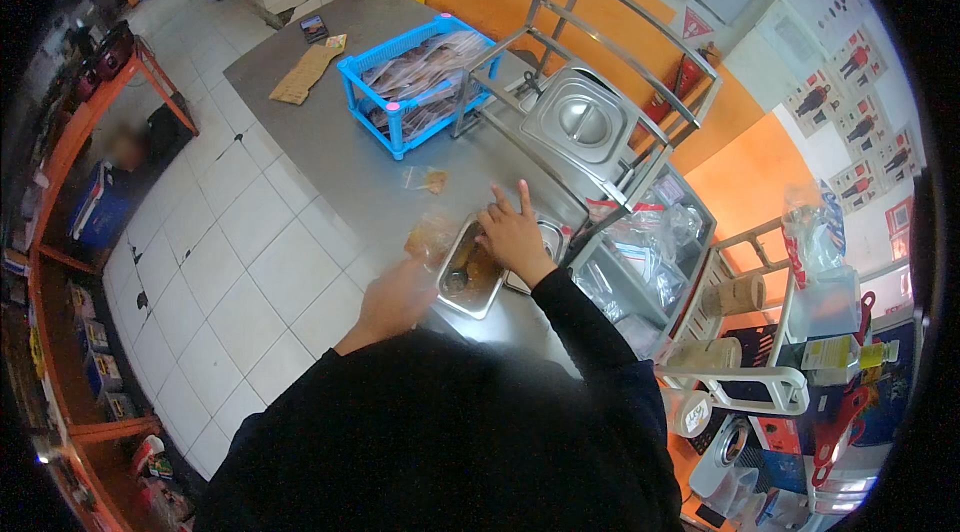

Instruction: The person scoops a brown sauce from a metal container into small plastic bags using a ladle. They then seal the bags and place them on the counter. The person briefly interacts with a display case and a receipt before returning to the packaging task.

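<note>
My left hand [394,299] is motion-blurred at the left side of a stainless steel food pan [491,302]. Just beyond it is a small clear plastic bag [431,238] with orange-brown contents; the blur hides whether my fingers grip it. Inside the pan are brownish contents and a round metal piece [454,281], perhaps a spoon or ladle. Over the pan's far right rim, my right hand [514,236] has its fingers apart. A second metal pan or lid [553,238] lies partly under my right wrist. Farther off, another small bag [427,179] with tan contents lies flat.
A blue plastic basket [373,125] of flat packets stands on the steel table [300,134]. Beside it, a metal frame [559,176] surrounds a lidded steel container [579,119]. A grey divided bin [694,273] holds plastic bags. Cardboard [306,74] and a phone [313,28] lie farther back.
</note>
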The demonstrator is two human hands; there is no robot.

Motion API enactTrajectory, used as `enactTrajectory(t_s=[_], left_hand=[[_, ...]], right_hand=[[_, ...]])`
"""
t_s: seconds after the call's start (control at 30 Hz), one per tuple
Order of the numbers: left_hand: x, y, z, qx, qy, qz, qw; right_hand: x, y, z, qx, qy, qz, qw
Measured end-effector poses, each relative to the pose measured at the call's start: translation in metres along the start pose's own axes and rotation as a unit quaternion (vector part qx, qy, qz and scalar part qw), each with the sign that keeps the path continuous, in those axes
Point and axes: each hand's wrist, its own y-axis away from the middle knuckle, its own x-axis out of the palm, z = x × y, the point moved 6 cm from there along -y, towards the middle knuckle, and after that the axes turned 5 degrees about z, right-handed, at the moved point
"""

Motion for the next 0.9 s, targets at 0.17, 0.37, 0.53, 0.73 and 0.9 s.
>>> enactTrajectory(t_s=[0.17,0.37,0.53,0.73,0.9], left_hand=[[0.028,0.001,0.027,0.086,0.106,0.056,0.989],[0.031,-0.01,0.01,0.137,0.202,0.049,0.969],[0.038,-0.018,0.022,0.103,0.22,0.073,0.967],[0.048,-0.018,0.037,0.026,0.232,0.113,0.966],[0.046,-0.023,0.017,0.013,0.195,0.163,0.967]], right_hand=[[0.014,0.032,0.002,0.075,0.048,0.211,0.974],[-0.009,0.069,0.029,0.071,-0.003,0.234,0.97],[-0.049,0.062,0.043,0.114,-0.02,0.164,0.98],[-0.058,0.073,0.071,0.042,-0.025,0.127,0.991],[-0.063,0.078,0.038,0.114,0.026,0.099,0.988]])
